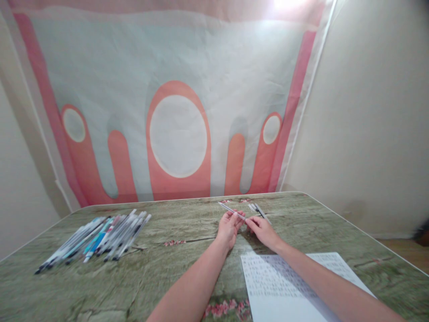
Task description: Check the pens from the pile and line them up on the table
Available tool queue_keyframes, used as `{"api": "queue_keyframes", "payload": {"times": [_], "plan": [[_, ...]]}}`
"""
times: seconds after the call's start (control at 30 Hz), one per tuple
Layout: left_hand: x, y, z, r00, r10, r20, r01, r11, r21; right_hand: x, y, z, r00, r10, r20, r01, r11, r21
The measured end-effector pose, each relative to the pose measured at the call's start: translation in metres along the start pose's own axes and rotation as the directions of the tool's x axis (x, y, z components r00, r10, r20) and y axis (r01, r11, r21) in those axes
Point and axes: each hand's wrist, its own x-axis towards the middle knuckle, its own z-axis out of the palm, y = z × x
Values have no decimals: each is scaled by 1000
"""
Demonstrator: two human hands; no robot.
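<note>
Above the middle of the table, my left hand point(230, 228) pinches a thin, pale pen point(227, 207) that slants up to the left. The fingertips of my right hand point(262, 229) close on the pen's lower right end, where its tip is hidden. Just behind my right hand lie a few pens point(262, 213), one of them dark. Under my right forearm, a sheet of paper point(268, 304) covered in rows of handwriting rests on the table.
On the left of the wood-patterned table point(174, 273) spreads a row of several pens point(100, 235), mostly clear or white with dark caps, some blue, teal and pink. A printed cloth backdrop point(177, 53) hangs behind the table's far edge.
</note>
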Motion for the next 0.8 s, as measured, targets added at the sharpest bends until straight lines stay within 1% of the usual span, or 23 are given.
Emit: {"api": "queue_keyframes", "payload": {"times": [0.07, 0.1, 0.23, 0.27, 0.4, 0.43, 0.57, 0.6, 0.73, 0.8], "plan": [[0, 1, 1, 1000, -2, -13, 2, 1000, 11, 0, 0, 0, 1000, -20, -19, 20, 1000, -6], [0, 1, 1, 1000, -2, -18, 2, 1000, 14, 0, 0, 0, 1000, -8, -15, 8, 1000, 9], [0, 1, 0, 1000, -4, -23, 4, 1000, 11, 0, 1, 1, 994, 95, 56, -101, 990, 97], [0, 0, 0, 1000, -4, -21, 5, 1000, 12, 0, 1, 1, 994, 93, 59, -98, 990, 99], [0, 0, -1, 1000, 1, -8, -1, 1000, 21, 0, 1, 1, 1000, 3, 6, -3, 999, 49], [0, 0, -1, 1000, 3, -8, -3, 1000, 20, -1, 0, 0, 1000, 4, 1, -4, 999, 49], [1, -1, -2, 1000, -2, -20, 2, 1000, 7, -1, 1, 1, 994, 106, 38, -109, 988, 107], [2, -1, -2, 1000, -4, -17, 4, 1000, 1, -1, 1, 1, 993, 112, 40, -116, 987, 110], [2, -2, -3, 1000, -2, 3, 2, 1000, -26, -1, 2, 1, 999, 47, -11, -46, 996, 71], [2, -1, -3, 1000, -5, -6, 5, 1000, -26, -1, 2, 1, 998, 56, -15, -54, 996, 75]]}}
